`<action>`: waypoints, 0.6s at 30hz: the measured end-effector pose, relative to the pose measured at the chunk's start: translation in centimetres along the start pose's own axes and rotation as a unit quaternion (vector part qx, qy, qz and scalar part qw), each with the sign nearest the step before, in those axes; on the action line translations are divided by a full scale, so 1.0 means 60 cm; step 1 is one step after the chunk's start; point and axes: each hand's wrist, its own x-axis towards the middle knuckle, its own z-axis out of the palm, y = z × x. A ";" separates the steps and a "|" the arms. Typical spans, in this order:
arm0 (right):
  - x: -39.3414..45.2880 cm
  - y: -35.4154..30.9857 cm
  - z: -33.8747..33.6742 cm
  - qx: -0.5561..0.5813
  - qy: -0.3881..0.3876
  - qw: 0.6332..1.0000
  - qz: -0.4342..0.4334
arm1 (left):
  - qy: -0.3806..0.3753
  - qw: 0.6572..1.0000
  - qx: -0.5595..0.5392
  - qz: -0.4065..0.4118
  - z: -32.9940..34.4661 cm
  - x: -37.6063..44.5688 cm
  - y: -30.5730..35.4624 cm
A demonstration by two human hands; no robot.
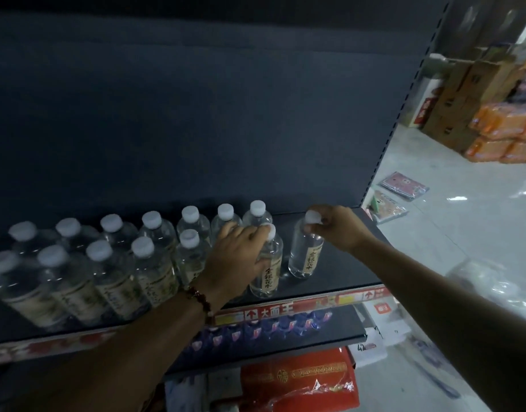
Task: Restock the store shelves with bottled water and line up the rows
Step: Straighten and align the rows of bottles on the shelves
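Dark shelf (330, 281), bottles (113, 263) in two rows along it, white caps, clear bodies, pale labels with vertical script. Back row against the rear panel (196, 114), front row just ahead of it, filled from the left end to about mid-shelf.

Left hand (241, 254) over the right end of the front row, fingers curled round the neck and shoulder of the end bottle (267, 272), thumb low on its body. Beaded bracelet (200, 301) on that wrist.

Right hand (336, 227) just to the right, fingertips pinching the cap of a lone bottle (304, 254). Standing upright on the shelf, slightly apart from the end bottle, nothing beyond it to the right.

Red and white price strip (285, 310) along the shelf front. Lower shelf (345, 328) below, purple packs (255, 331) on it. Red bag (300, 382) lower still, part hidden.

Right of the upright (404, 99): pale floor (463, 221), stacked cartons (463, 93), orange packs (508, 132), flat packets (404, 185) lying near the shelf end. Clear wrap (487, 289) on the floor behind the right forearm.
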 end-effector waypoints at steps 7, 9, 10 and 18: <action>-0.010 -0.035 0.000 -0.027 -0.063 0.994 -0.081 | -0.049 0.998 -0.016 -0.031 -0.017 0.002 0.011; -0.019 -0.042 -0.002 -0.026 -0.065 0.994 -0.083 | -0.055 0.997 -0.020 -0.044 -0.022 0.002 0.011; -0.022 -0.043 -0.003 -0.029 -0.064 0.994 -0.084 | -0.059 0.997 -0.020 -0.048 -0.023 0.002 0.012; -0.039 -0.006 0.025 0.009 -0.037 0.998 -0.057 | -0.048 0.997 0.034 -0.050 -0.021 -0.011 0.037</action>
